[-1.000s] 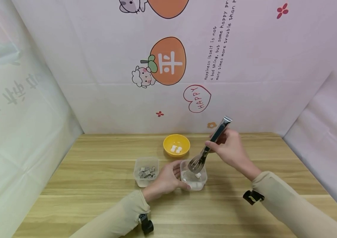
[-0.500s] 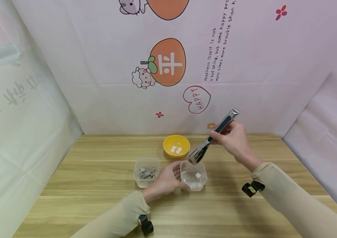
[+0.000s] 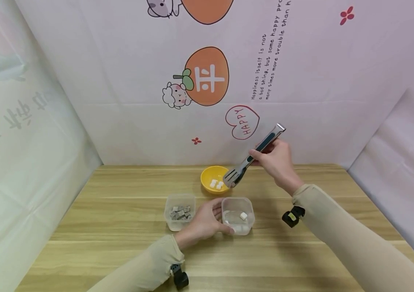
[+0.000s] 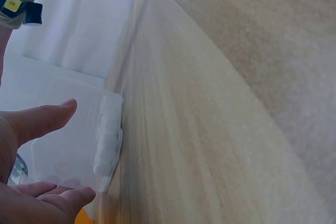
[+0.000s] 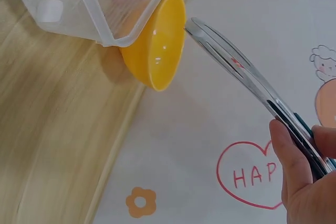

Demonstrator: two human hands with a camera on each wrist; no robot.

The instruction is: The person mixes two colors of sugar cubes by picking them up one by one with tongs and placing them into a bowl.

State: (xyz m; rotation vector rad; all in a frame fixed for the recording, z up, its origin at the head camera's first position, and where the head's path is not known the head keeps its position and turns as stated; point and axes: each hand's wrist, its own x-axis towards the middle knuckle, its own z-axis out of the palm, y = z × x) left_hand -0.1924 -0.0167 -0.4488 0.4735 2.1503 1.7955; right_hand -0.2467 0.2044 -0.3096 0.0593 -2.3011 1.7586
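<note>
My right hand (image 3: 279, 160) grips metal tongs (image 3: 265, 142) with dark handle inlays. The tongs' slotted heads are close together, over the right rim of a yellow bowl (image 3: 205, 185). Whether anything sits between them I cannot tell. Several white cubes (image 3: 216, 184) lie in the bowl. My left hand (image 3: 204, 221) holds a clear plastic container (image 3: 247, 225) by its left side, thumb at the front and fingers behind. White cubes (image 3: 243, 215) are inside that container. In the left wrist view the thumb and fingers (image 4: 44, 121) reach along its walls.
A second clear container (image 3: 170, 226) with several grey cubes (image 3: 180, 212) stands left of my left hand. The wooden table (image 3: 119, 227) meets a printed white backdrop (image 3: 137, 134) just behind the bowl. White cloth also hangs at both sides.
My right hand has lifted the tongs out of the right container and carried them up, back and left to the bowl. The left hand and both containers stay in place.
</note>
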